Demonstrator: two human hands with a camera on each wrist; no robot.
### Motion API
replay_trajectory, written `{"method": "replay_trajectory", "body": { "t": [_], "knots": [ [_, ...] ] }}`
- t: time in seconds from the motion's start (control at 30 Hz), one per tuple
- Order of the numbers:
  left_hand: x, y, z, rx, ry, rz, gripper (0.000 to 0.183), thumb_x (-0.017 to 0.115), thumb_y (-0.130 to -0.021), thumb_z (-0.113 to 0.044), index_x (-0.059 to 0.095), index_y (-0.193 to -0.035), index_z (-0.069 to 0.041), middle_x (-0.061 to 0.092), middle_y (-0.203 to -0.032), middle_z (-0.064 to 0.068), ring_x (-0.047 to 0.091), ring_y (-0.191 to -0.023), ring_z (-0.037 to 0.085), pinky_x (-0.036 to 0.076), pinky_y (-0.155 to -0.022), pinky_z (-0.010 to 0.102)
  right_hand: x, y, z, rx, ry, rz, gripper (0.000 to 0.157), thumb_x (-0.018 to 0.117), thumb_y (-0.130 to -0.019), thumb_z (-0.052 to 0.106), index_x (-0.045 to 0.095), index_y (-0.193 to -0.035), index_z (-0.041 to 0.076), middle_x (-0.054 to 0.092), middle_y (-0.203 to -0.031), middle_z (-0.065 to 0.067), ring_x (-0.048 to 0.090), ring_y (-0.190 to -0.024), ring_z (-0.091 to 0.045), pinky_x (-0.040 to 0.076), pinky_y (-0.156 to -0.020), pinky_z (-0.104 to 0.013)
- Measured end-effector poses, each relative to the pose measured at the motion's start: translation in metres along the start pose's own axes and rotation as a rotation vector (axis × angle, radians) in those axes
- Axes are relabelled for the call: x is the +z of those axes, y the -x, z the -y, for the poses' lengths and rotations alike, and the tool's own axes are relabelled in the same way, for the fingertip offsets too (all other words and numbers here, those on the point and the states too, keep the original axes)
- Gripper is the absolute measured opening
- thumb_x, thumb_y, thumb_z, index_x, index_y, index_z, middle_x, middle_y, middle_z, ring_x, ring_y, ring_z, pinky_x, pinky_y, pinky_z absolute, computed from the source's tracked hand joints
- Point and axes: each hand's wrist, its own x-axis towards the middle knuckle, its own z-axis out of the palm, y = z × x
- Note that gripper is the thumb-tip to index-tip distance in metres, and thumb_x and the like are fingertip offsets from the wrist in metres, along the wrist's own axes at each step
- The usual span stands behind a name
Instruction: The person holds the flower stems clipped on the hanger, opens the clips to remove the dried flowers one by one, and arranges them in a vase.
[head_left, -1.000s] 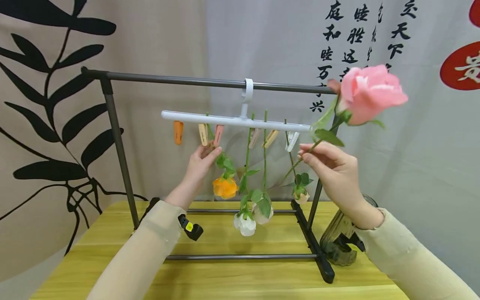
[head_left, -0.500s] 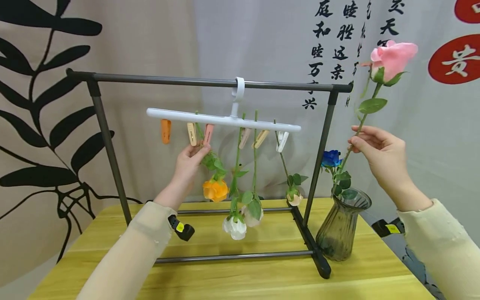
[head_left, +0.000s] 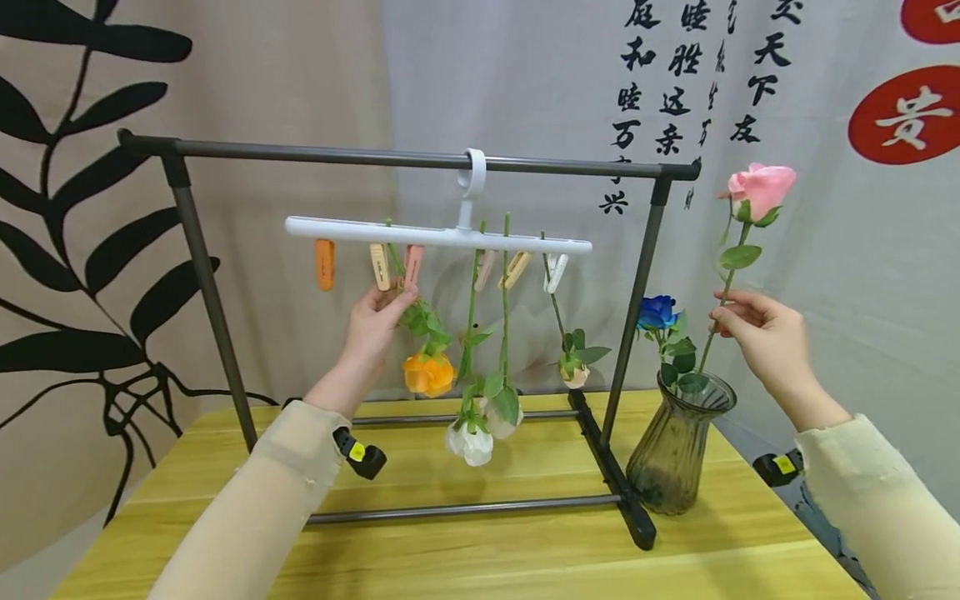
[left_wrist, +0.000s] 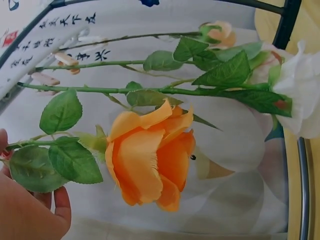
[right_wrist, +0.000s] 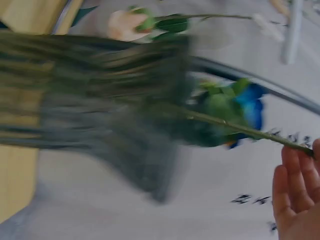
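Observation:
My right hand [head_left: 765,333] pinches the stem of a pink rose [head_left: 761,190], held upright with its lower end in the mouth of a ribbed glass vase [head_left: 671,454]. A blue rose [head_left: 657,312] stands in that vase too. My left hand [head_left: 367,329] pinches the stem of an orange rose [head_left: 429,375], which hangs head down under a white hanger [head_left: 438,236]. Just above those fingers are a beige clip [head_left: 380,267] and a pink clip [head_left: 413,268]. In the left wrist view the orange bloom [left_wrist: 145,155] is large; the fingertips are partly cut off.
A dark metal rack [head_left: 585,167] carries the hanger over the wooden table [head_left: 465,554]. White roses [head_left: 471,443] and a cream rose [head_left: 575,375] hang head down between the hands. An orange clip [head_left: 324,265] holds nothing. The vase stands beside the rack's right foot [head_left: 637,525].
My right hand has carried the pink rose rightward from in front of the rack, then lowered it so its stem is in the vase. My left hand keeps its place by the orange rose.

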Motion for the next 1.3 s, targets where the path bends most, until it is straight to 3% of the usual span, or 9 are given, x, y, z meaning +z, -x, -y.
{"method": "replay_trajectory", "body": {
  "t": [0.2, 0.33, 0.43, 0.47, 0.87, 1.0, 1.13, 1.23, 1.3],
  "knots": [
    [-0.002, -0.001, 0.001, 0.01, -0.005, 0.013, 0.034, 0.067, -0.093, -0.031, 0.058, -0.118, -0.01, 0.062, -0.109, -0.004, 0.055, -0.106, 0.013, 0.039, -0.101, 0.034, 0.003, 0.017, -0.034, 0.091, 0.152, 0.127, 0.041, 0.059, -0.098, 0.034, 0.066, -0.116, -0.002, 0.072, -0.09, 0.008, 0.062, -0.076, 0.002, 0.049, -0.067, -0.015],
    [-0.002, -0.001, 0.001, 0.025, 0.007, 0.013, 0.029, 0.067, -0.093, -0.029, 0.059, -0.116, -0.012, 0.063, -0.105, -0.007, 0.057, -0.102, 0.012, 0.042, -0.098, 0.033, 0.0, 0.026, -0.047, 0.138, 0.254, 0.213, 0.048, 0.055, -0.099, 0.041, 0.067, -0.116, -0.002, 0.069, -0.108, -0.018, 0.062, -0.101, -0.023, 0.049, -0.081, -0.041],
    [-0.001, 0.0, 0.001, 0.029, 0.019, 0.011, 0.026, 0.067, -0.094, -0.028, 0.059, -0.113, -0.013, 0.064, -0.103, -0.008, 0.058, -0.099, 0.012, 0.043, -0.096, 0.032, 0.001, 0.031, -0.052, 0.174, 0.261, 0.258, 0.052, 0.053, -0.099, 0.042, 0.065, -0.118, -0.005, 0.061, -0.119, -0.029, 0.052, -0.113, -0.046, 0.043, -0.084, -0.058],
    [-0.001, 0.0, 0.001, 0.029, 0.023, 0.008, 0.025, 0.067, -0.094, -0.027, 0.06, -0.113, -0.013, 0.064, -0.102, -0.008, 0.058, -0.098, 0.011, 0.043, -0.095, 0.031, 0.001, 0.032, -0.053, 0.183, 0.257, 0.266, 0.052, 0.053, -0.099, 0.042, 0.065, -0.117, -0.005, 0.061, -0.119, -0.029, 0.052, -0.113, -0.046, 0.043, -0.084, -0.059],
    [-0.002, 0.001, 0.0, 0.029, 0.022, 0.005, 0.03, 0.068, -0.092, -0.03, 0.06, -0.113, -0.011, 0.063, -0.1, -0.007, 0.057, -0.098, 0.011, 0.041, -0.098, 0.033, 0.003, 0.04, -0.057, 0.161, 0.265, 0.26, 0.044, 0.058, -0.097, 0.037, 0.068, -0.111, -0.004, 0.063, -0.117, -0.026, 0.055, -0.108, -0.04, 0.044, -0.083, -0.055],
    [-0.001, 0.001, 0.001, 0.036, 0.017, -0.001, 0.026, 0.069, -0.092, -0.029, 0.06, -0.11, -0.012, 0.063, -0.1, -0.008, 0.057, -0.097, 0.011, 0.041, -0.097, 0.033, 0.003, 0.041, -0.057, 0.147, 0.288, 0.229, 0.041, 0.061, -0.096, 0.035, 0.07, -0.107, -0.003, 0.066, -0.112, -0.024, 0.059, -0.093, -0.016, 0.047, -0.077, -0.04],
    [0.001, 0.001, 0.002, 0.039, 0.018, -0.003, 0.024, 0.068, -0.093, -0.027, 0.06, -0.11, -0.012, 0.063, -0.101, -0.007, 0.057, -0.097, 0.011, 0.042, -0.097, 0.033, 0.0, 0.04, -0.056, 0.153, 0.285, 0.193, 0.04, 0.062, -0.095, 0.034, 0.07, -0.108, -0.003, 0.067, -0.109, -0.021, 0.049, -0.083, 0.008, 0.046, -0.071, -0.027],
    [0.001, 0.0, 0.002, 0.026, 0.012, -0.007, 0.029, 0.068, -0.093, -0.027, 0.059, -0.115, -0.01, 0.062, -0.106, -0.004, 0.056, -0.1, 0.012, 0.041, -0.097, 0.033, -0.005, 0.037, -0.048, 0.162, 0.258, 0.131, 0.041, 0.061, -0.096, 0.034, 0.068, -0.11, -0.004, 0.07, -0.097, -0.001, 0.048, -0.081, 0.011, 0.044, -0.068, -0.022],
    [0.0, 0.0, 0.002, 0.015, 0.002, -0.009, 0.034, 0.067, -0.093, -0.028, 0.058, -0.119, -0.007, 0.061, -0.112, 0.0, 0.055, -0.103, 0.012, 0.04, -0.097, 0.032, -0.007, 0.032, -0.039, 0.155, 0.221, 0.045, 0.04, 0.062, -0.095, 0.033, 0.068, -0.109, -0.004, 0.067, -0.088, 0.016, 0.05, -0.078, 0.008, 0.042, -0.066, -0.019]
  ]
}}
